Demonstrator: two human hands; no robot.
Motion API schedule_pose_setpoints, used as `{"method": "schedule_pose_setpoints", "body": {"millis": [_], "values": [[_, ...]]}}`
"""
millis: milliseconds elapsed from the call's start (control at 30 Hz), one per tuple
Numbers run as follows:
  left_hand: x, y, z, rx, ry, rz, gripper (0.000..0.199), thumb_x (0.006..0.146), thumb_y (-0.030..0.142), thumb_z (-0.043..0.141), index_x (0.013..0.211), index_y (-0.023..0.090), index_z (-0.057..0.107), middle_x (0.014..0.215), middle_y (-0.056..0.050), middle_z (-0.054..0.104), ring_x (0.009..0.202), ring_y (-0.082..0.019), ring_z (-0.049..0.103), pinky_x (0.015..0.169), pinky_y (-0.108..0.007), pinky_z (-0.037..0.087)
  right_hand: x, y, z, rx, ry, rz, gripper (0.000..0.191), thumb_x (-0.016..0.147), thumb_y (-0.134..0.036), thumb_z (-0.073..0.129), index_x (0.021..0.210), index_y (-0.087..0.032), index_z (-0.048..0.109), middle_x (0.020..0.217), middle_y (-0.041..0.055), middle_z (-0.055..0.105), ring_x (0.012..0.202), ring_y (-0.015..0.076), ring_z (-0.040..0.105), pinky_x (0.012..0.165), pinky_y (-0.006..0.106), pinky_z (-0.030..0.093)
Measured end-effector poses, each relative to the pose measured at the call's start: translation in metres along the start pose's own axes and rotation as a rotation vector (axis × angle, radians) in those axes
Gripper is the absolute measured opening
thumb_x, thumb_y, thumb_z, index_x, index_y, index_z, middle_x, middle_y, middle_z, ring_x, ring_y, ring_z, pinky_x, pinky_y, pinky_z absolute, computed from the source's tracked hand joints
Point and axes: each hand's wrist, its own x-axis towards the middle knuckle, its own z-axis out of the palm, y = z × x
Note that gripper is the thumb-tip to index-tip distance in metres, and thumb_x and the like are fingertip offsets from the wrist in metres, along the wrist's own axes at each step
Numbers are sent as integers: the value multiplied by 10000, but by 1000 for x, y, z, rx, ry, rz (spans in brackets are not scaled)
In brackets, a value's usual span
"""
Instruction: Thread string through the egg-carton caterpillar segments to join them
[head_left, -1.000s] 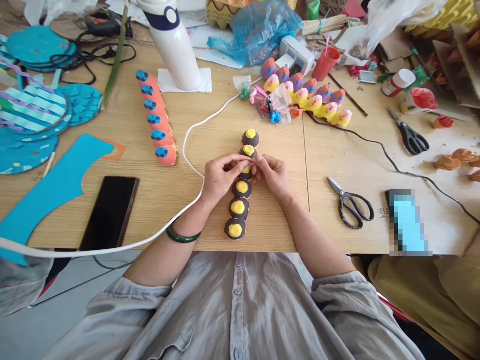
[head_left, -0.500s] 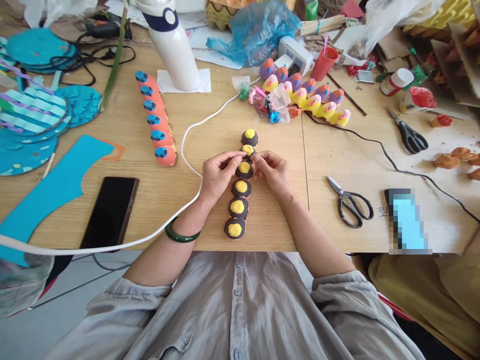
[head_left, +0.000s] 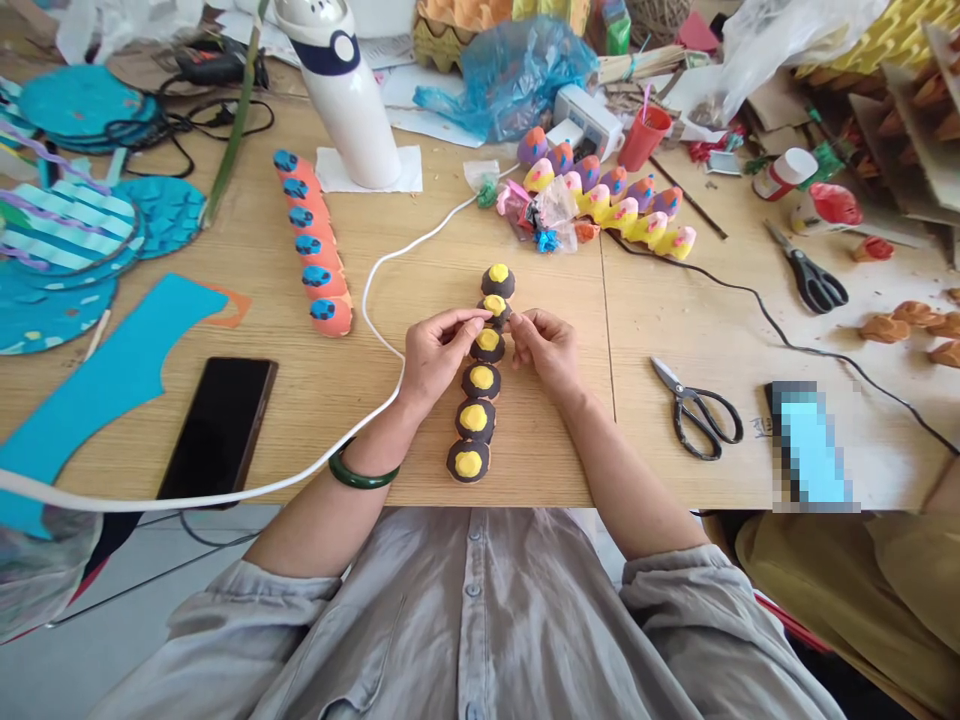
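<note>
A strip of egg-carton cups (head_left: 480, 380) stretches away from me on the table, each cup capped with dark clay and a yellow clay blob. At its second cup from the far end (head_left: 493, 308), both hands meet. My left hand (head_left: 435, 355) comes from the left, thumb and forefinger pinched at the edge of the yellow blob. From the right, my right hand (head_left: 547, 345) has its fingers curled and its fingertips pinched beside the dark rim of the same cup. Anything between the fingertips is too small to make out.
A white cable (head_left: 375, 290) curves left of the strip. Scissors (head_left: 697, 408) lie to the right, a phone (head_left: 219, 430) to the left. An orange cup strip (head_left: 313, 245), a white bottle (head_left: 352, 110) and yellow and purple cup strips (head_left: 600, 195) stand farther back.
Both hands stay at the same cup, with only slight finger movement. The view has shifted a little.
</note>
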Motion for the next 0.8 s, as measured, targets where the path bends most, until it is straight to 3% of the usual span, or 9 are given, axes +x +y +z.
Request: {"method": "schedule_pose_setpoints", "body": {"millis": [167, 400, 533, 800], "values": [[-1, 0, 0, -2, 4, -12, 250, 874, 384, 739, 977, 186, 850, 651, -1, 659, 577, -98, 509, 564, -211, 431, 0, -1, 0, -8, 22, -7, 523, 661, -670, 863, 769, -191, 682, 561, -86, 539, 450, 48, 437, 436, 191, 480], [-2, 3, 1, -15, -45, -39, 309, 860, 423, 748, 1033, 189, 851, 641, 6, 653, 551, -94, 475, 526, -217, 396, 0, -1, -1, -54, -28, 34, 539, 709, -709, 807, 749, -183, 693, 542, -83, 506, 445, 49, 427, 445, 195, 472], [-3, 5, 3, 25, -80, -28, 318, 834, 446, 771, 987, 178, 851, 682, -6, 704, 589, -102, 532, 575, -218, 455, -2, -4, 1, -60, -80, 43, 583, 680, -746, 797, 676, -183, 644, 540, -73, 524, 451, 53, 468, 447, 193, 466], [-2, 4, 3, 44, 2, 31, 257, 850, 419, 765, 905, 179, 837, 716, -19, 742, 614, -112, 582, 600, -219, 482, -2, -3, -1, -80, -118, 58, 580, 773, -755, 716, 665, -191, 638, 539, -55, 555, 458, 64, 484, 475, 204, 494]]}}
